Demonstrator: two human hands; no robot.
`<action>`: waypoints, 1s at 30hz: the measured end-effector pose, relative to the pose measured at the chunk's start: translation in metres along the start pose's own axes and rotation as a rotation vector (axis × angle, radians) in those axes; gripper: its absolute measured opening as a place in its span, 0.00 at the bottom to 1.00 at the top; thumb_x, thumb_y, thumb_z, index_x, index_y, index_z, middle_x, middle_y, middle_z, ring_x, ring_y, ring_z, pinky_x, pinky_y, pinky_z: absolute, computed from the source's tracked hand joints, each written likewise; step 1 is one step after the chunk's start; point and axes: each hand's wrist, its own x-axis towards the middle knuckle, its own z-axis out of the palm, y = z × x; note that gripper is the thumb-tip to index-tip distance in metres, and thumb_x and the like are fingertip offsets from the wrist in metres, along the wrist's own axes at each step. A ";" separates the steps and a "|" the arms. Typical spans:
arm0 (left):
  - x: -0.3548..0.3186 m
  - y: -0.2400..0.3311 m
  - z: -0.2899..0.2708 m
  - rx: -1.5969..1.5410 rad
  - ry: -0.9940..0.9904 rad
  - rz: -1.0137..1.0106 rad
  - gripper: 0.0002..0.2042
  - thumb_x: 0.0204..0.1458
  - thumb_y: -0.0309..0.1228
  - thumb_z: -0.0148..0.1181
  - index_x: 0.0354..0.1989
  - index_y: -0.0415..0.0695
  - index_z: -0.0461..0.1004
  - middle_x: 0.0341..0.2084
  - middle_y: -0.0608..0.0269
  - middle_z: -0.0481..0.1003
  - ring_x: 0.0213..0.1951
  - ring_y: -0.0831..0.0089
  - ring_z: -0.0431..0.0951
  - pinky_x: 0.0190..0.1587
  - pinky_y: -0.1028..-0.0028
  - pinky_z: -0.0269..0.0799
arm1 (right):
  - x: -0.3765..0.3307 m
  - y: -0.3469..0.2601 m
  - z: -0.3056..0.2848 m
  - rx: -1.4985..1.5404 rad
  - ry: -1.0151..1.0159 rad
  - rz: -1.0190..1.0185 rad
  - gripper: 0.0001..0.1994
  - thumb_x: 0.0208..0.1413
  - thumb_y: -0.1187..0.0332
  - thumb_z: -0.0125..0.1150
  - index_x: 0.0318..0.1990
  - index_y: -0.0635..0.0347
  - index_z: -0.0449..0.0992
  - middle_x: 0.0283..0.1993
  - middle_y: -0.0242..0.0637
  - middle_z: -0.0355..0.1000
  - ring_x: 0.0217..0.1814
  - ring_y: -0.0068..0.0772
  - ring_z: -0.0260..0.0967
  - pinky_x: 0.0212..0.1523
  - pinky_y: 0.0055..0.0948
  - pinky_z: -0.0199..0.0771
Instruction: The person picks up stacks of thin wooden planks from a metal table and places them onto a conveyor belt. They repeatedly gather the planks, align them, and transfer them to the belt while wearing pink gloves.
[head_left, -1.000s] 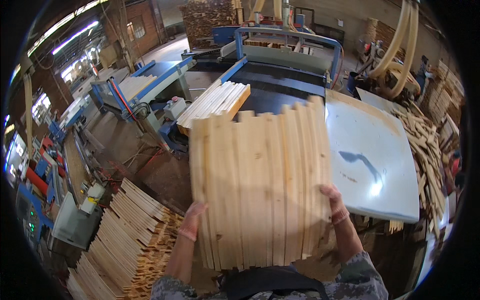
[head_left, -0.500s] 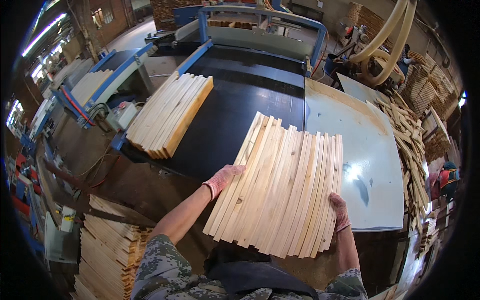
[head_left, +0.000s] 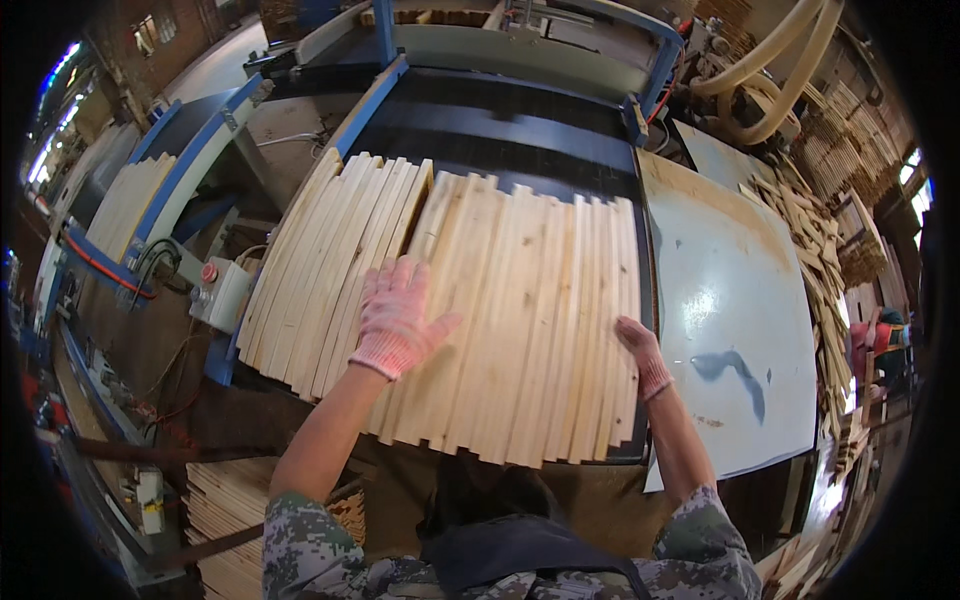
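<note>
Left grip (head_left: pixel 393 318) is spreading flat over the wood sticks (head_left: pixel 520 330); right grip (head_left: pixel 644 352) is touching their side, squeezing or not, I can't tell. Smooth black worktop (head_left: pixel 450 88) is sitting underneath; the long, pale, straight sticks are making zigzag ends.

Matt wooden strips (head_left: pixel 520 330), rough knitted cloth gloves (head_left: pixel 393 322), smooth glossy panel (head_left: pixel 735 310), faintly shiny black belt (head_left: pixel 490 150)

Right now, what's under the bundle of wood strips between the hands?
Black belt shows beyond the far ends of the wood strips; whatever is directly beneath them is covered.
</note>
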 end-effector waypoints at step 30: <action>-0.562 -0.031 0.203 -0.893 -0.047 -0.509 0.14 0.65 0.31 0.56 0.57 0.44 0.77 0.55 0.50 0.80 0.59 0.52 0.79 0.63 0.63 0.74 | -0.281 0.333 -0.084 -0.399 -0.498 0.077 0.34 0.69 0.57 0.67 0.76 0.65 0.66 0.55 0.32 0.77 0.50 0.28 0.75 0.52 0.31 0.77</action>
